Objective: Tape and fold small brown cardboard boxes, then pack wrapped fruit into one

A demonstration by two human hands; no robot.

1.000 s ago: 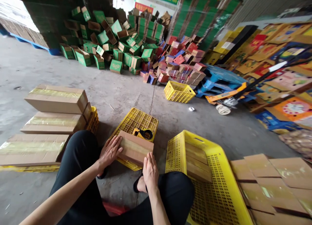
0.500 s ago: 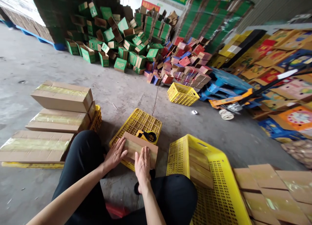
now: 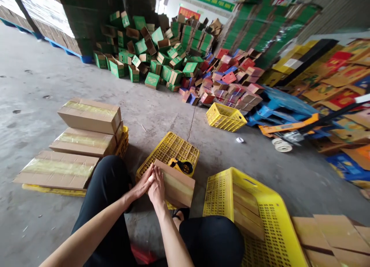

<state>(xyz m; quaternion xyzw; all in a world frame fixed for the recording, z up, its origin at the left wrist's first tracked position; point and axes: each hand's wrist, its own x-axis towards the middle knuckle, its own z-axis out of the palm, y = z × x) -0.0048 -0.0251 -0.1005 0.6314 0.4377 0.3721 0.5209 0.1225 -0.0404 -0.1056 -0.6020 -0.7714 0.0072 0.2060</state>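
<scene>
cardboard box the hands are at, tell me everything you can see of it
The cardboard box is plain brown and oblong, with a glossy yellowish tape strip running lengthwise along its upward face. It looks closed and lies slantwise over the near part of the yellow crate. The right hand rests at its left end, the left hand alongside; whether the left touches it is unclear. A tape dispenser sits just beyond it. Its underside is hidden.
</scene>
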